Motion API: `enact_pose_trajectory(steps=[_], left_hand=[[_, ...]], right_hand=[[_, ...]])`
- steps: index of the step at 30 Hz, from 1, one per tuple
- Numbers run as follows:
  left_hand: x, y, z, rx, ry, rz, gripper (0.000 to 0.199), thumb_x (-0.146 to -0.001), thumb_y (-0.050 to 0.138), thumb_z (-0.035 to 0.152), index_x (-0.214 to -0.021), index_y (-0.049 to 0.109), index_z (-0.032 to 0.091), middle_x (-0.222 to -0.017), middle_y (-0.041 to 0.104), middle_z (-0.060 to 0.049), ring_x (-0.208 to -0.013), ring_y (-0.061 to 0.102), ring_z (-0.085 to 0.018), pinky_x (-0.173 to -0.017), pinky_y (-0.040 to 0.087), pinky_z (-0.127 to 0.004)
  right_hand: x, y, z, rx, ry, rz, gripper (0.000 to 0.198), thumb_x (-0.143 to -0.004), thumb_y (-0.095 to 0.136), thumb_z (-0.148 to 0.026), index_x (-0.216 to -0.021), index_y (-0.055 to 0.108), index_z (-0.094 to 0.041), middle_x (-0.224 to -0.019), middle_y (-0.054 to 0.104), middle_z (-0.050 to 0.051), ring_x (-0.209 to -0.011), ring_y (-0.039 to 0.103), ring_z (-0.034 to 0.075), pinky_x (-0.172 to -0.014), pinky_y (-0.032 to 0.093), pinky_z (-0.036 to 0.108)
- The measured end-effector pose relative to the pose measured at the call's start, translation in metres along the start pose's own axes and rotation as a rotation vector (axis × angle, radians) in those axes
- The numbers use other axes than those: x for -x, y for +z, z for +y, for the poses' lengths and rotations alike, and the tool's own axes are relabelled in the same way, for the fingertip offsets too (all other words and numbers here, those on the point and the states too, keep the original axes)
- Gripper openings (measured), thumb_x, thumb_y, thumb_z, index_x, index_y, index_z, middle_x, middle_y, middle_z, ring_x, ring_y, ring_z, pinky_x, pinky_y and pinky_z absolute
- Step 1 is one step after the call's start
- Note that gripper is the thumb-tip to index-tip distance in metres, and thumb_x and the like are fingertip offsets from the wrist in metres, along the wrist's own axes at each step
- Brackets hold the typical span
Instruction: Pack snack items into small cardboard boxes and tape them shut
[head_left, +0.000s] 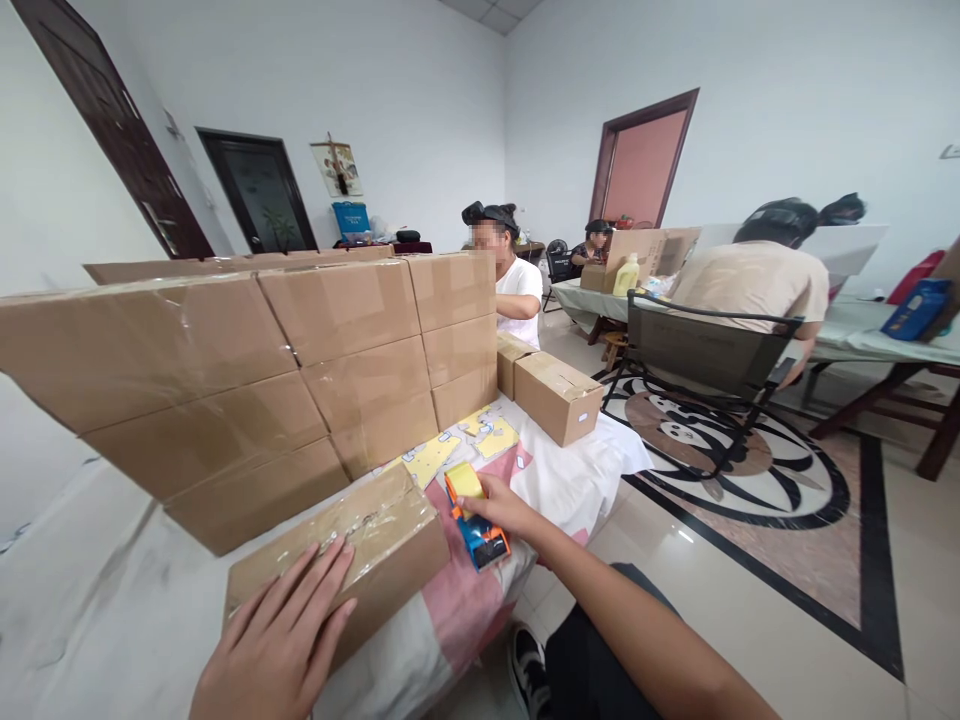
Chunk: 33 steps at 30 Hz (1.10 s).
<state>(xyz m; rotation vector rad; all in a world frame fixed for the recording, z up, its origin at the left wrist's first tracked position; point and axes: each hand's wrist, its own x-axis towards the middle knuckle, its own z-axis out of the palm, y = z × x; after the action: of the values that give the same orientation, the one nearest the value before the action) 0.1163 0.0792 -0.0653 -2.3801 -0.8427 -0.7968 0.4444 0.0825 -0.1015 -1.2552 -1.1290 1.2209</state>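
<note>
A brown cardboard box (397, 575) with clear tape along its top lies on the cloth-covered table before me. My left hand (289, 620) rests flat on the box top, fingers stretched out and slightly spread. Just right of the box, my right hand (502, 505) grips a blue and orange tape dispenser (480, 535) that carries a roll of yellowish tape (463, 482). The dispenser is apart from the box, low over the cloth. My right fingers are partly hidden behind the dispenser.
Stacked cardboard boxes (360, 360) form a wall behind the box. Another box (559, 395) sits near the table's right corner. A person in white (521, 290) is beyond the stack. Someone sits on a folding chair (705, 345) at right, by another table (847, 335).
</note>
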Motion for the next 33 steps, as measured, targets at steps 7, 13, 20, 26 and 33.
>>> enact_pose_trajectory(steps=[7,13,20,26,33], left_hand=[[0.002,0.002,0.000,0.005,-0.021,-0.011,0.068,-0.099,0.044,0.045,-0.162,0.024,0.030,-0.145,0.062,-0.002,-0.128,0.058,-0.030,-0.107,0.034,-0.046],[0.001,0.001,0.000,0.018,-0.019,0.001,0.069,-0.098,0.046,0.044,-0.162,0.023,0.030,-0.144,0.062,-0.002,-0.128,0.058,-0.030,-0.108,0.033,-0.045],[0.001,0.004,-0.001,0.010,-0.005,0.025,0.068,-0.098,0.047,0.042,-0.161,0.028,0.028,-0.143,0.063,-0.003,-0.127,0.059,-0.030,-0.108,0.034,-0.044],[-0.005,-0.005,0.009,-0.051,-0.061,0.145,0.064,-0.092,0.057,0.037,-0.154,0.043,0.024,-0.135,0.069,-0.005,-0.124,0.060,-0.032,-0.106,0.035,-0.045],[-0.011,-0.013,0.056,0.322,-0.077,0.214,0.027,-0.090,0.063,0.024,-0.116,0.066,0.025,-0.095,0.075,-0.004,-0.084,0.066,-0.021,-0.080,0.048,-0.032]], right_hand=[[-0.009,0.008,0.018,0.037,-0.059,0.108,0.030,-0.079,0.070,-0.035,-0.100,0.059,-0.017,-0.086,0.067,0.001,-0.073,0.062,0.015,-0.062,0.047,0.025],[-0.006,0.005,0.016,0.070,-0.097,0.083,0.025,-0.074,0.064,-0.026,-0.097,0.059,-0.018,-0.088,0.066,0.001,-0.078,0.062,0.016,-0.065,0.047,0.025],[-0.001,0.005,0.019,0.141,-0.186,0.073,0.022,-0.074,0.062,-0.024,-0.095,0.057,-0.019,-0.083,0.062,-0.001,-0.074,0.057,0.015,-0.063,0.044,0.025],[0.008,0.015,0.012,0.204,-0.334,0.065,0.021,-0.082,0.066,-0.036,-0.089,0.054,-0.020,-0.077,0.056,-0.002,-0.070,0.052,0.013,-0.064,0.045,0.025],[0.055,0.044,-0.006,0.260,-0.619,0.285,0.038,-0.089,0.048,-0.059,-0.096,0.063,-0.024,-0.089,0.064,0.009,-0.083,0.062,0.026,-0.076,0.055,0.040]])
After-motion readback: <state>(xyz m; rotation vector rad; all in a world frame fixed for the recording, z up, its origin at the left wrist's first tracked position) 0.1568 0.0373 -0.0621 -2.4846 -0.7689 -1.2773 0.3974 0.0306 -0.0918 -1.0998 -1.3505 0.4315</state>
